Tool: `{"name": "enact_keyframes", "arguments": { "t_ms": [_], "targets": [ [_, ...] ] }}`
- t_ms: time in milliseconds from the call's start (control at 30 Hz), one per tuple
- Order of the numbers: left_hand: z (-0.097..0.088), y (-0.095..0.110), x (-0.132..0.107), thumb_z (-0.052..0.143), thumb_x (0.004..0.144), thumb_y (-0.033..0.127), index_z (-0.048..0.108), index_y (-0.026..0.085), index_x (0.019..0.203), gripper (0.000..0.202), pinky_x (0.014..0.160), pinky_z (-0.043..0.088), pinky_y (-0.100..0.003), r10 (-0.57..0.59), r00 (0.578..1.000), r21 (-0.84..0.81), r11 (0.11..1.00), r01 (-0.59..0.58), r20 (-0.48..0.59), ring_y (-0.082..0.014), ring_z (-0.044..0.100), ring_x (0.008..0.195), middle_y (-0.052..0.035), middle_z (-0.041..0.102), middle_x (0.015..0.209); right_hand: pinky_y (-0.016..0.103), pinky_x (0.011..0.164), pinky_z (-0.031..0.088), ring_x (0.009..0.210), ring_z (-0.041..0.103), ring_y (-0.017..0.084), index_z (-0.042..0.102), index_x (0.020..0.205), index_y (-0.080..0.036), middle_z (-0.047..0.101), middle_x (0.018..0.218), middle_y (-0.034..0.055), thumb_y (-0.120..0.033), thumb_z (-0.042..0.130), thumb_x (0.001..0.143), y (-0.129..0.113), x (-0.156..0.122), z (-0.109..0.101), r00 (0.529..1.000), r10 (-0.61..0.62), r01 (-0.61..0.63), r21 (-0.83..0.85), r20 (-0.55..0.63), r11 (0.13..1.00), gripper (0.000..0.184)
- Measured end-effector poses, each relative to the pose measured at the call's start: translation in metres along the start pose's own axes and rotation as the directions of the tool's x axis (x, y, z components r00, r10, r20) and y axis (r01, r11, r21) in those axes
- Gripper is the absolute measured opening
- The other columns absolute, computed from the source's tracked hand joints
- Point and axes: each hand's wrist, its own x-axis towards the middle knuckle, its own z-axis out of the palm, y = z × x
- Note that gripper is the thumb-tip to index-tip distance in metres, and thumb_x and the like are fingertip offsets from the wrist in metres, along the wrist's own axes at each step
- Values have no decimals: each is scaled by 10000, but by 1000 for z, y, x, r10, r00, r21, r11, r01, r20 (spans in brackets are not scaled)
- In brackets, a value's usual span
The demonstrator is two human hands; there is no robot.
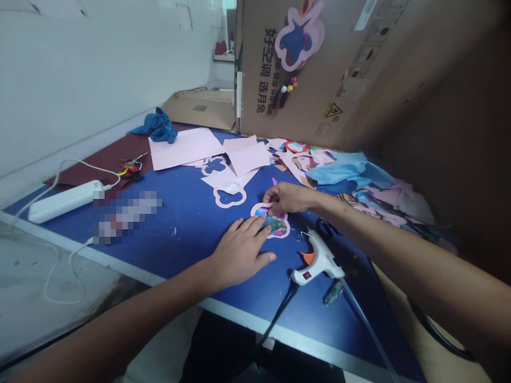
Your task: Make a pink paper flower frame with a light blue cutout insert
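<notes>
A cloud-shaped paper cutout point(281, 227) with a pink border and a colourful blue, green and purple middle lies on the blue table. My left hand point(239, 254) rests flat, fingers stretched out, with its fingertips on the cutout's near left part. At the cutout's upper edge, my right hand point(284, 198) is closed, thumb and fingers pinched on it. Just left of it lies an empty pink paper outline point(230, 197) of similar shape. A white glue gun point(318, 260) with an orange trigger lies to the right, below my right forearm, its nozzle toward the cutout.
Pink paper sheets point(186, 148) lie at the back, beside a blue cloth point(159, 126). Paper scraps and light blue material point(351, 173) cover the back right. A white power strip point(66, 202) and keys point(133, 166) lie left. A cardboard box point(255, 119) carrying a hanging cutout point(282, 53) stands behind.
</notes>
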Motion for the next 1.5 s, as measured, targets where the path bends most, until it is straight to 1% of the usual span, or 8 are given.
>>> {"name": "enact_keyframes", "arguments": {
  "t_ms": [367,567,767,933,1100,1200,1300,1500],
  "targets": [
    [-12,-39,51,492,1087,509,545,214,1579,576,1296,283,-619,13,1000,12,1000,-13,-3,-342,382,1605,-163,438,1724,271,634,550,633,684,163,762,858,-190,731,694,-17,-127,873,706,15,50,-32,997,36,-35,14,-71,999,198],
    [-13,-50,72,485,1096,503,557,182,1560,570,1300,278,-576,37,999,37,999,-36,-17,-326,408,1590,-180,460,1704,251,611,536,618,683,155,764,893,-180,733,688,-19,-75,860,710,19,62,-46,994,41,-46,-42,-100,998,231],
    [-17,-56,82,486,1104,477,586,222,1536,511,1304,245,-642,30,999,47,998,-29,-16,-322,425,1584,-151,486,1695,270,660,532,661,678,164,790,930,-168,734,707,-11,-85,850,714,18,68,-54,994,40,-46,-63,-102,997,238],
    [-15,-56,82,480,1107,471,594,224,1533,506,1299,264,-656,15,999,53,999,-13,-37,-324,433,1579,-146,499,1688,281,687,498,738,694,181,806,1064,-185,785,838,22,-150,859,794,15,54,-55,980,-11,-33,-218,-196,975,277],
    [-10,-58,84,494,1098,467,620,256,1509,479,1289,296,-646,28,996,52,998,-24,-79,-325,477,1546,-119,526,1672,310,720,488,816,701,213,816,1065,-196,796,933,56,-187,783,862,25,7,-52,872,-109,-71,-343,-478,937,206],
    [-9,-60,85,514,1089,469,641,273,1485,461,1274,331,-627,36,995,45,998,-32,-93,-331,501,1525,-111,554,1648,310,703,500,763,693,206,808,980,-190,777,844,39,-150,763,847,37,-19,-44,854,-36,-85,-208,-518,974,146],
    [-9,-60,85,529,1084,471,632,274,1494,467,1261,349,-619,42,994,45,998,-37,-102,-333,505,1522,-116,559,1642,314,645,525,667,670,194,769,929,-204,749,736,21,-146,789,834,45,-29,-29,867,170,-100,171,-468,980,113],
    [-8,-59,84,542,1080,474,635,283,1478,451,1256,335,-644,29,993,46,999,-24,-113,-340,524,1501,-116,577,1626,309,723,616,793,709,185,732,898,-231,746,829,27,-80,853,762,40,-20,-8,851,349,40,712,-392,701,237]
  ]
}}
